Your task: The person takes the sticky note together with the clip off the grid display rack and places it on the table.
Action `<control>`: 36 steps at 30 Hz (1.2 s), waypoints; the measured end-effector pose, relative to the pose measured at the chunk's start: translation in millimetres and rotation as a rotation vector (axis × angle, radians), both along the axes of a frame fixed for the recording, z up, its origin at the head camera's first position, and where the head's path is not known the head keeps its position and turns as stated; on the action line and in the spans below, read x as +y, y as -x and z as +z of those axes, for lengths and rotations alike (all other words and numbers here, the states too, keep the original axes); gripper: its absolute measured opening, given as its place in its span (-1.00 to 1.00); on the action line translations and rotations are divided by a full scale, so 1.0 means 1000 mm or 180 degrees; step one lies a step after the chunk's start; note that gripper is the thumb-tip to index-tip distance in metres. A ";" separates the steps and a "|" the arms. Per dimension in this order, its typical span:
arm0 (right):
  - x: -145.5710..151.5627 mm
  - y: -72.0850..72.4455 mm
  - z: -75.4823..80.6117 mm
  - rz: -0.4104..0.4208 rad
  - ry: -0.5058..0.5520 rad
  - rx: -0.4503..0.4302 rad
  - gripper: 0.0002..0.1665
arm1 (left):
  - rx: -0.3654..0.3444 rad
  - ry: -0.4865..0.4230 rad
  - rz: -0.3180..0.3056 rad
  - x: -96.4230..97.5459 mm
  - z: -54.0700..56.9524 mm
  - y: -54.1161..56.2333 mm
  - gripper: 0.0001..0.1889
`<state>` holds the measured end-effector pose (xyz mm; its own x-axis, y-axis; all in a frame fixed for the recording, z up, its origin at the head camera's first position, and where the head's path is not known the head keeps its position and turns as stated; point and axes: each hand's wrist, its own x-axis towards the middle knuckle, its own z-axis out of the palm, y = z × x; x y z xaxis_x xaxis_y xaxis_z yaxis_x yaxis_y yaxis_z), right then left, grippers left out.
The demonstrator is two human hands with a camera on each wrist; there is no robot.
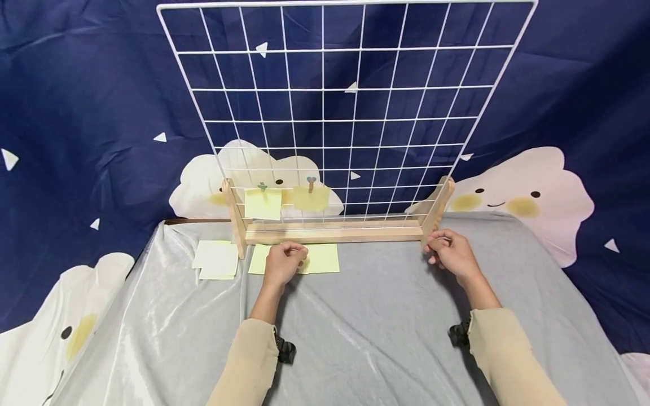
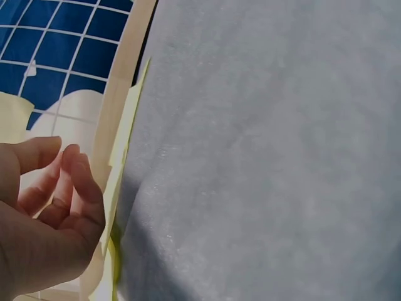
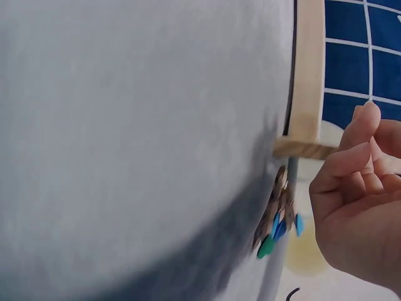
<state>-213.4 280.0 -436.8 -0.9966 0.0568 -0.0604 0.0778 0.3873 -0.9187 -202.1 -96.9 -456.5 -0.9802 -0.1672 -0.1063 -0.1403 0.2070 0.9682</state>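
My left hand (image 1: 282,265) hovers over a row of yellow sticky notes (image 1: 324,258) in front of the grid stand's wooden base, covering part of them. Its fingers are loosely curled, and a gap shows between thumb and fingertips in the left wrist view. My right hand (image 1: 453,257) is beside the stand's right wooden foot (image 1: 438,208), fingers loosely bent with nothing visible in them. Near it, small wooden clothespins (image 3: 273,216) with blue and green ends lie on the cloth in the right wrist view; the hand hides them in the head view.
A white wire grid (image 1: 323,120) stands upright in the wooden base (image 1: 335,232). Two clothespins hold a pale yellow note (image 1: 263,206) and a darker yellow note (image 1: 311,201) on it. Paler notes (image 1: 217,260) lie at left on the grey cloth (image 1: 365,327).
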 end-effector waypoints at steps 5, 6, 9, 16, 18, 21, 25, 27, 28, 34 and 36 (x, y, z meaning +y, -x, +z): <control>-0.011 0.002 0.003 0.0110 0.0084 0.0072 -0.63 | 0.0024 -0.0284 0.0011 0.000 0.000 0.002 -0.86; -0.013 0.002 0.004 0.0129 0.0086 0.0082 -0.63 | 0.0035 -0.0341 0.0010 0.000 0.001 0.002 -0.85; -0.019 0.004 0.009 0.0199 0.0071 0.0123 -0.62 | 0.0069 -0.0487 0.0012 0.001 0.003 0.003 -0.83; -0.038 0.012 0.022 0.0497 0.0159 0.0258 -0.62 | 0.0037 -0.0706 0.0044 0.002 0.009 0.007 -0.73; -0.044 0.013 0.026 0.0540 0.0215 0.0270 -0.63 | 0.0029 -0.0762 0.0040 0.002 0.011 0.008 -0.69; -0.051 0.015 0.033 0.0547 0.0257 0.0295 -0.65 | 0.0055 -0.0807 0.0029 0.002 0.014 0.009 -0.64; -0.062 0.016 0.042 0.0623 0.0229 0.0389 -0.66 | 0.0090 -0.0862 0.0004 0.002 0.017 0.009 -0.58; -0.068 0.017 0.046 0.0665 0.0183 0.0437 -0.67 | 0.0106 -0.0890 -0.0002 0.002 0.018 0.010 -0.55; -0.072 0.017 0.049 0.0693 0.0168 0.0463 -0.67 | 0.0115 -0.0901 0.0002 0.002 0.019 0.010 -0.54; -0.090 0.021 0.061 0.0812 0.0174 0.0627 -0.67 | 0.0098 -0.1044 0.0140 0.004 0.019 0.011 -0.53; -0.096 0.024 0.063 0.0835 0.0188 0.0709 -0.67 | 0.0083 -0.1116 0.0201 0.005 0.019 0.012 -0.53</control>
